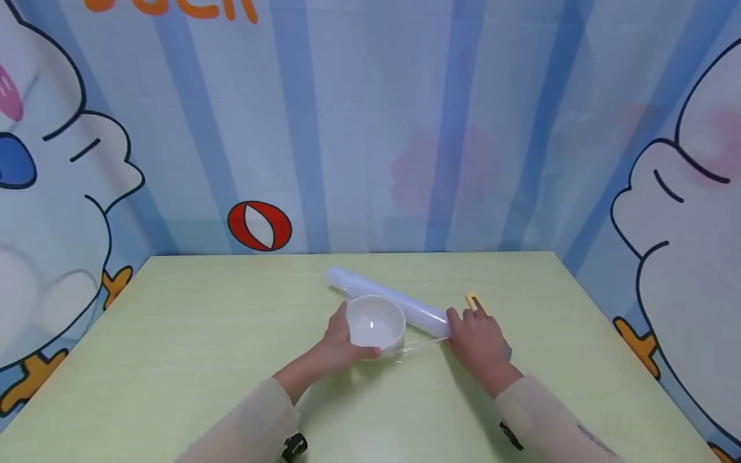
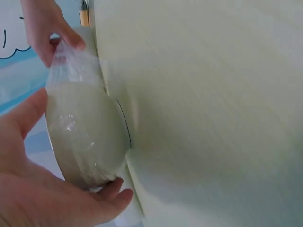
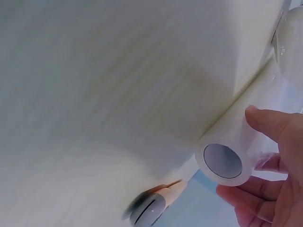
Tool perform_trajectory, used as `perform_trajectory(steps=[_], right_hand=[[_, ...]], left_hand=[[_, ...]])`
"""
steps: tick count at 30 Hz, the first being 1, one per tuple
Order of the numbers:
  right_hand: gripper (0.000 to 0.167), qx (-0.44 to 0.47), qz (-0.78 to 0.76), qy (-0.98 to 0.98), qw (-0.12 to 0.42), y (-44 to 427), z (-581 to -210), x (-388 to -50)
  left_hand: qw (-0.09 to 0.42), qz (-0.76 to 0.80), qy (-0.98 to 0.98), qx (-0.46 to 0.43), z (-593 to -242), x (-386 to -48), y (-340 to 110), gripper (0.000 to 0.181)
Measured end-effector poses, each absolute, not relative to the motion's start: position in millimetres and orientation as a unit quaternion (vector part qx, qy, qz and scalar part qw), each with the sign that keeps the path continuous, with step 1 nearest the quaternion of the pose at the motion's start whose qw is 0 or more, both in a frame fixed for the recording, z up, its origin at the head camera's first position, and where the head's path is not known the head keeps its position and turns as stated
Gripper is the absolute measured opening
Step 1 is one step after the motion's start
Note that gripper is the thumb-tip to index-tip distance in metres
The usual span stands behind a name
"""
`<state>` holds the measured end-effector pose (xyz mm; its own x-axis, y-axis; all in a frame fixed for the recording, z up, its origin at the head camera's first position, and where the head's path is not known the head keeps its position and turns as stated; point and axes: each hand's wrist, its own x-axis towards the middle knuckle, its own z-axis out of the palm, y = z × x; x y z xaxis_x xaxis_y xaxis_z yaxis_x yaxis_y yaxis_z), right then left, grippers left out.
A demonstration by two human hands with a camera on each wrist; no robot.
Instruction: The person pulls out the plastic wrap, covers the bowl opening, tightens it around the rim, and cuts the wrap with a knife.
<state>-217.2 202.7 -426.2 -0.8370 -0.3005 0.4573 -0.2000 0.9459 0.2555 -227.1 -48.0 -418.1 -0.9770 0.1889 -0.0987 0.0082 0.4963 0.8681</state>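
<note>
My left hand (image 1: pixel 338 337) holds a white bowl (image 1: pixel 375 325), thumb on the near side and fingers around the left. In the left wrist view, clear plastic film (image 2: pixel 78 64) lies over the bowl's outer wall and stretches towards my right hand. Behind the bowl, a roll of plastic wrap (image 1: pixel 399 301) lies slantwise on the table. My right hand (image 1: pixel 479 341) grips the roll's right end; the right wrist view shows the thumb (image 3: pixel 265 120) on one side and fingers on the other, near the hollow core.
A utility knife (image 1: pixel 475 301) with a yellow and grey body lies just beside my right hand, partly hidden by it. Under everything is a pale green table (image 1: pixel 231 334). A striped cartoon backdrop (image 1: pixel 370 128) stands behind its far edge and along the sides.
</note>
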Motion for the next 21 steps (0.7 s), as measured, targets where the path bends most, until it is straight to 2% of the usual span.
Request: perform_trajectory(steps=[11,21], right_hand=[[0.044,0.124,-0.105,-0.952,0.261,198,-424,-200],[0.047,0.12,-0.105,-0.949,0.272,195,-425,-188]], left_hand=[[0.228,0.475,0.845,0.094,-404,-250,-68,0.109],[0.269,0.447,0.842,0.137,-401,-265,-78,0.107]])
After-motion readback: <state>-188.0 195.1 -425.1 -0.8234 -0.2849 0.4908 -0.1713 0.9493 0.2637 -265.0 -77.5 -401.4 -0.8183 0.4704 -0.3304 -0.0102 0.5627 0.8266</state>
